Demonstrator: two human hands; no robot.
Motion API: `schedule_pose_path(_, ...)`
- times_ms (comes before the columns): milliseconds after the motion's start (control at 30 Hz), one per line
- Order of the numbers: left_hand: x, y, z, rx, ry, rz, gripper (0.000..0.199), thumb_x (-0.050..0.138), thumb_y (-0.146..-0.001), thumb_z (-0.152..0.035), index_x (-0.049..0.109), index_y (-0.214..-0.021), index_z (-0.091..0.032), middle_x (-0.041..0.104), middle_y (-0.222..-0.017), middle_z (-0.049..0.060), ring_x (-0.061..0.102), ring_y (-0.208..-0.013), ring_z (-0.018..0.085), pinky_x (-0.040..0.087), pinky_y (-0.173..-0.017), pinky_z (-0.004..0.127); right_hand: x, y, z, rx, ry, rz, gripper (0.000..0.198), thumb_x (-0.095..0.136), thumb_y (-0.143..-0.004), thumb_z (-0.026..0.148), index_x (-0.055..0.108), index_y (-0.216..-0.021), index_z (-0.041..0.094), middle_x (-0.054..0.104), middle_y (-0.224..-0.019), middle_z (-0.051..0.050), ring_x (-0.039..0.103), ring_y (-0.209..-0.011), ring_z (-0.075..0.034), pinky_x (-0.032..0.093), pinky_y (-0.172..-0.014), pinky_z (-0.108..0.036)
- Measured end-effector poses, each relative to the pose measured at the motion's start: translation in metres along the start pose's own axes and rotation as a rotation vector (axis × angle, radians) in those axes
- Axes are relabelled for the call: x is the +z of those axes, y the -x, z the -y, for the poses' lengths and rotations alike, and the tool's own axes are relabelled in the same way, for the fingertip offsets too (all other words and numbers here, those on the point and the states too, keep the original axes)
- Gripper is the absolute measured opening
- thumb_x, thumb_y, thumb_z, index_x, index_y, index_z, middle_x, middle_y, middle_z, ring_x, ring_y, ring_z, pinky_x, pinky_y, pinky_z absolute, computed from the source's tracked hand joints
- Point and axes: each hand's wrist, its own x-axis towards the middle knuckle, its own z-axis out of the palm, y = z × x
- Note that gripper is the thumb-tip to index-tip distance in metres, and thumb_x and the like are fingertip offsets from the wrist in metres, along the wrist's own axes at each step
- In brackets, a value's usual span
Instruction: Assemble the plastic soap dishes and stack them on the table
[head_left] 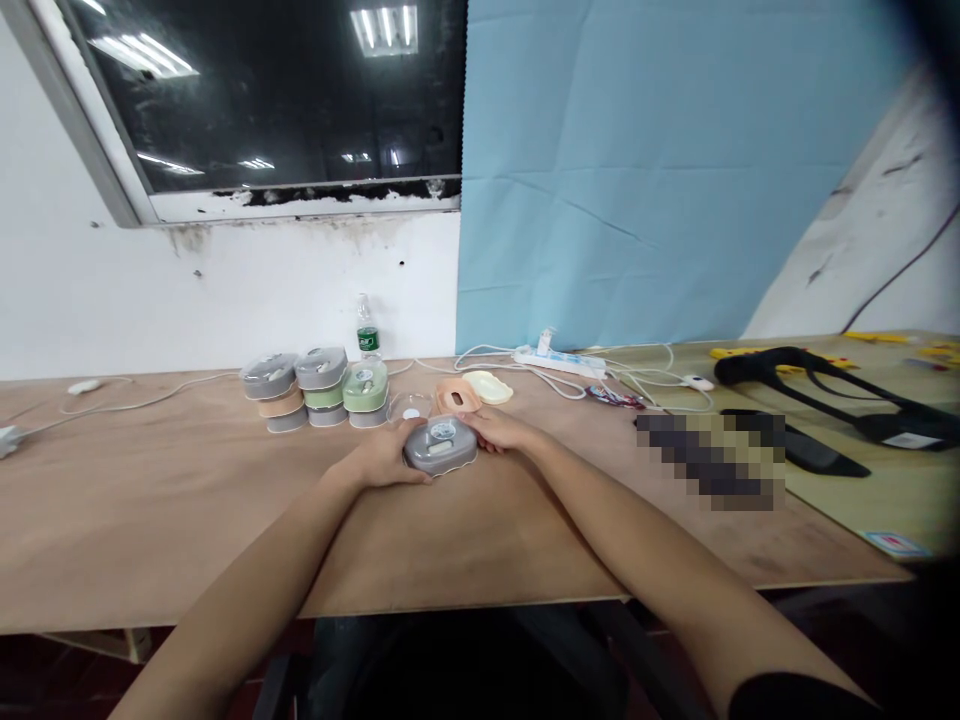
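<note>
Grey box (450, 455) on table (450, 545), near side of orange box (448, 388). Long axis left-right, right end slightly farther, top facing up. Left hand (384, 456), right hand (498, 430) grasping opposite ends.

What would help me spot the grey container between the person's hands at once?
Below the dark window runs a brown table bearing three stacks of containers. Right of them, nearer the table's front edge, sits the grey container. Unlike the stacked ones, it lies between the left hand and right hand.
</note>
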Motion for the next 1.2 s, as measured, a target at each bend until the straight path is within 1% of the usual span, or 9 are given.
schedule_pose_path(133, 0.003, -0.002, 0.002, 0.015, 0.028, -0.050, 0.096, 0.077, -0.058, -0.051, 0.035, -0.139, -0.021, 0.048, -0.131, 0.013, 0.052, -0.115, 0.032, 0.045, -0.095, 0.045, 0.000, -0.003, -0.003, 0.019, -0.022, -0.019, 0.062, 0.032, -0.088, 0.067, 0.050, -0.059, 0.016, 0.052, -0.047, -0.001, 0.045, -0.033, -0.008, 0.032, -0.031, -0.020)
schedule_pose_path(300, -0.007, -0.004, -0.002, 0.153, -0.030, -0.153, 0.090, 0.076, -0.060, -0.041, 0.037, -0.138, -0.021, 0.045, -0.131, 0.012, 0.045, -0.122, 0.030, 0.041, -0.103, 0.042, -0.004, -0.006, -0.005, 0.086, -0.071, -0.026, 0.069, 0.025, -0.084, 0.075, 0.046, -0.051, 0.018, 0.048, -0.039, 0.000, 0.041, -0.029, -0.008, 0.028, -0.031, -0.020)
schedule_pose_path(400, -0.018, -0.003, -0.004, 0.196, -0.103, -0.282, 0.083, 0.075, -0.063, -0.038, 0.040, -0.137, -0.021, 0.043, -0.129, 0.012, 0.045, -0.122, 0.029, 0.040, -0.104, 0.041, -0.007, -0.003, -0.005, 0.085, -0.176, -0.050, 0.074, 0.014, -0.084, 0.077, 0.044, -0.050, 0.018, 0.047, -0.038, 0.000, 0.037, -0.028, -0.006, 0.026, -0.032, -0.019)
schedule_pose_path(467, -0.024, -0.002, -0.002, 0.141, -0.138, -0.451, 0.081, 0.074, -0.065, -0.040, 0.041, -0.135, -0.021, 0.042, -0.129, 0.012, 0.045, -0.122, 0.029, 0.040, -0.103, 0.041, -0.009, -0.001, -0.004, 0.092, -0.234, -0.067, 0.076, 0.009, -0.083, 0.077, 0.043, -0.050, 0.018, 0.045, -0.037, 0.000, 0.036, -0.027, -0.006, 0.024, -0.031, -0.019)
schedule_pose_path(567, -0.030, -0.001, 0.007, -0.062, -0.164, -0.752, 0.082, 0.074, -0.065, -0.047, 0.040, -0.135, -0.022, 0.039, -0.130, 0.013, 0.044, -0.123, 0.030, 0.041, -0.102, 0.042, -0.008, 0.001, -0.002, 0.086, -0.257, -0.088, 0.075, 0.012, -0.082, 0.079, 0.041, -0.049, 0.018, 0.043, -0.036, 0.001, 0.034, -0.026, -0.005, 0.022, -0.031, -0.019)
schedule_pose_path(667, -0.031, 0.000, 0.020, -0.279, -0.177, -0.924, 0.085, 0.073, -0.065, -0.053, 0.039, -0.135, -0.021, 0.041, -0.128, 0.013, 0.045, -0.122, 0.031, 0.039, -0.103, 0.044, -0.006, 0.001, 0.000, 0.088, -0.229, -0.098, 0.074, 0.014, -0.083, 0.077, 0.042, -0.049, 0.018, 0.046, -0.037, 0.001, 0.034, -0.026, -0.005, 0.021, -0.030, -0.019)
schedule_pose_path(867, -0.026, -0.003, 0.032, -0.443, -0.239, -0.930, 0.084, 0.068, -0.066, -0.060, 0.041, -0.135, -0.021, 0.045, -0.126, 0.014, 0.049, -0.118, 0.033, 0.040, -0.099, 0.046, -0.003, -0.001, 0.003, 0.109, -0.193, -0.119, 0.073, 0.016, -0.084, 0.075, 0.043, -0.050, 0.017, 0.046, -0.037, 0.001, 0.035, -0.026, -0.005, 0.020, -0.030, -0.018)
schedule_pose_path(1033, -0.023, -0.006, 0.031, -0.453, -0.290, -0.939, 0.084, 0.062, -0.071, -0.062, 0.036, -0.137, -0.017, 0.044, -0.130, 0.019, 0.046, -0.120, 0.037, 0.038, -0.099, 0.051, -0.002, -0.002, 0.003, 0.136, -0.158, -0.101, 0.072, 0.020, -0.082, 0.078, 0.043, -0.050, 0.018, 0.046, -0.037, 0.001, 0.036, -0.027, -0.006, 0.023, -0.031, -0.019)
schedule_pose_path(1200, -0.024, -0.003, 0.034, -0.419, -0.301, -0.922, 0.077, 0.060, -0.076, -0.051, 0.033, -0.138, -0.014, 0.040, -0.133, 0.020, 0.041, -0.125, 0.036, 0.036, -0.101, 0.050, -0.002, -0.002, 0.004, 0.138, -0.145, -0.094, 0.073, 0.018, -0.082, 0.078, 0.045, -0.052, 0.018, 0.048, -0.038, 0.000, 0.037, -0.029, -0.006, 0.025, -0.032, -0.019)
